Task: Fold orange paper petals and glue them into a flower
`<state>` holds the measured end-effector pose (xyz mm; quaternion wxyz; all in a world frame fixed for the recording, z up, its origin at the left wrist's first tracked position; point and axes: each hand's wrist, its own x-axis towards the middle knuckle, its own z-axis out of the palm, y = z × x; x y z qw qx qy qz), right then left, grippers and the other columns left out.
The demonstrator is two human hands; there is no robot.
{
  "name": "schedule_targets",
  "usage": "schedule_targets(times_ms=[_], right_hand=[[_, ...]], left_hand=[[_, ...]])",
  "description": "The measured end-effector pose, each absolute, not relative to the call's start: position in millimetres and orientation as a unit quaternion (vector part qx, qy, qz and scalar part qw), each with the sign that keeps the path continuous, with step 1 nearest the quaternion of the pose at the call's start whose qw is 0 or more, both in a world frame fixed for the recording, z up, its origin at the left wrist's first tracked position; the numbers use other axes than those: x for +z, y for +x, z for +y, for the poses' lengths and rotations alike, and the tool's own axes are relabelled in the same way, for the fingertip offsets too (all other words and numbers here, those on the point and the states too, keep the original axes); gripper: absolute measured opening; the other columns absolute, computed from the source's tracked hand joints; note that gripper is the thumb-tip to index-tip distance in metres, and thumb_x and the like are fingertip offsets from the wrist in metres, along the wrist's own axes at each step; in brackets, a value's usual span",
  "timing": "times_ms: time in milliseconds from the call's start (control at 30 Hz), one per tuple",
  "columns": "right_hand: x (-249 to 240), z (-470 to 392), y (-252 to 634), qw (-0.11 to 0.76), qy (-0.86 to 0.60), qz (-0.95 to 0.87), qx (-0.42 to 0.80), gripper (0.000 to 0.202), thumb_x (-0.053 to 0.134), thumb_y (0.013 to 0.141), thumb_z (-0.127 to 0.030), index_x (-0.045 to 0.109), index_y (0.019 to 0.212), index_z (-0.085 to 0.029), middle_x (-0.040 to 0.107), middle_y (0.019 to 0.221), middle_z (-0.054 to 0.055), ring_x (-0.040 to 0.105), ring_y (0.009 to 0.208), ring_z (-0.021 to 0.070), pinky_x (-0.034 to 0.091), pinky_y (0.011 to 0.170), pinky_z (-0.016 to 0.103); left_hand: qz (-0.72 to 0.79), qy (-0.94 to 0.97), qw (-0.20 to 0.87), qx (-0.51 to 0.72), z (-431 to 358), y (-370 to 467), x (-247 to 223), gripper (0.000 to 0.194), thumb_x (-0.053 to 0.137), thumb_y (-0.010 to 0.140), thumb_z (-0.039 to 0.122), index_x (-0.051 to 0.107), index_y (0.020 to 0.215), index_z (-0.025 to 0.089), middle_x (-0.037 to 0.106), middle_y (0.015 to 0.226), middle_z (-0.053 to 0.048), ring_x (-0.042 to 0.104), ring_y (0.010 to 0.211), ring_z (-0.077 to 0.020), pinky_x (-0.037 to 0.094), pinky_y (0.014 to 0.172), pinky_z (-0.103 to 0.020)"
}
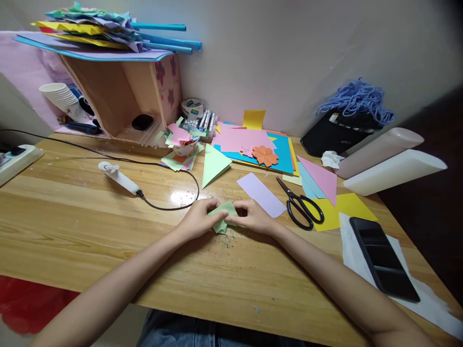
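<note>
A small folded piece of light green paper [221, 222] is held between both hands just above the wooden table [202, 274]. My left hand [198, 218] grips its left side, the thumb lying across the front. On the right side, my right hand [253, 216] pinches the paper between thumb and fingers. Parts of the fingers behind the paper are hidden. Beyond the hands stands a larger folded light green sheet [215, 166]. To the right lie a lilac paper strip [261, 194] and black-handled scissors [300, 205].
A white glue gun [119, 178] with a black cord lies left. A cardboard box [126, 96] stands behind it. Coloured sheets with an orange paper flower [265, 156] lie at the back. A black phone [383, 258] rests on tissue at right, near yellow paper [356, 206].
</note>
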<state>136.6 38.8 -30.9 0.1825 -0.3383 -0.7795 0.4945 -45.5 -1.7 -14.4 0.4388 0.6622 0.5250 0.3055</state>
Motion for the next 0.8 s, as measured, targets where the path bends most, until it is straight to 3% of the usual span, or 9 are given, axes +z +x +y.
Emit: schedule_targets(times_ms=[300, 500, 800], right_hand=[[-30.5, 42.7, 138.2, 0.19, -0.334, -0.78, 0.494, 0.03, 0.049, 0.081, -0.035, 0.052, 0.059, -0.014, 0.045, 0.058, -0.002, 0.041, 0.057, 0.0099, 0.031, 0.053, 0.021], [-35.7, 40.8, 139.3, 0.181, -0.338, -0.737, 0.557, 0.036, 0.038, 0.087, -0.042, 0.054, 0.071, -0.015, 0.055, 0.06, 0.0, 0.052, 0.052, 0.011, 0.037, 0.054, 0.022], [-32.9, 41.8, 139.2, 0.201, -0.333, -0.786, 0.481, 0.038, 0.047, 0.083, -0.04, 0.041, 0.055, -0.015, 0.037, 0.055, -0.004, 0.034, 0.052, 0.0076, 0.026, 0.049, 0.021]], left_hand=[[0.533, 0.659, 0.429, 0.312, -1.7, -45.0, -15.3, 0.027, 0.051, 0.077, 0.039, 0.056, 0.068, 0.014, 0.053, 0.063, 0.002, 0.046, 0.06, -0.011, 0.033, 0.053, -0.02], [0.554, 0.648, 0.429, 0.298, 0.2, -45.4, -12.8, 0.026, 0.049, 0.077, 0.037, 0.051, 0.063, 0.014, 0.046, 0.058, 0.003, 0.041, 0.055, -0.0102, 0.029, 0.05, -0.02], [0.527, 0.667, 0.46, 0.256, 0.4, -48.1, -14.8, 0.03, 0.05, 0.075, 0.037, 0.045, 0.056, 0.015, 0.037, 0.056, 0.004, 0.034, 0.055, -0.0093, 0.024, 0.05, -0.021]])
